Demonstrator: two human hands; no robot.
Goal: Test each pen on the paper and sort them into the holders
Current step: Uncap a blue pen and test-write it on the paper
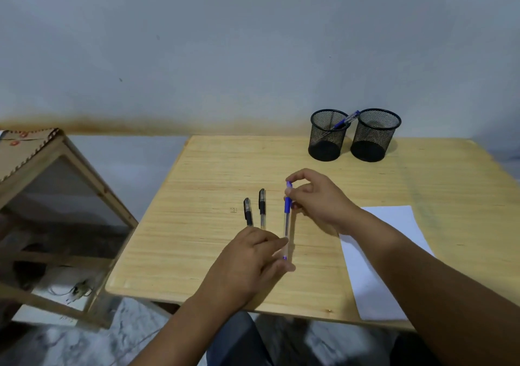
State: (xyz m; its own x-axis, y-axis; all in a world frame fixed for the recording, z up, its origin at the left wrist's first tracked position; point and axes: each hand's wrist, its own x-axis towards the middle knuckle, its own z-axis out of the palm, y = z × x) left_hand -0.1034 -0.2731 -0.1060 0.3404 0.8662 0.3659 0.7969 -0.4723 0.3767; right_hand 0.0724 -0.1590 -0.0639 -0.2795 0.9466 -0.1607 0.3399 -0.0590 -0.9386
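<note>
Blue pen (pixel 286 219) held above table (pixel 197 174), between both hands. Right hand (pixel 318 199) pinches cap end; left hand (pixel 250 256) pinches barrel near tail. Likely step: uncapping before test on paper (pixel 394 225), which lies right of hands, partly under right forearm.

Risks:
- sudden cap release → pen or cap flung, rolls off table edge.
- left hand sits just beside two black pens (pixel 254 211); jolt could scatter them.
- forearm may drag paper.
- wrong holder choice: left holder (pixel 327 134) already has blue pen, right holder (pixel 375 134) looks empty.

Two holders (pixel 353 134) behind pens (pixel 254 211) (paper (pixel 377 258) right of them)
</note>
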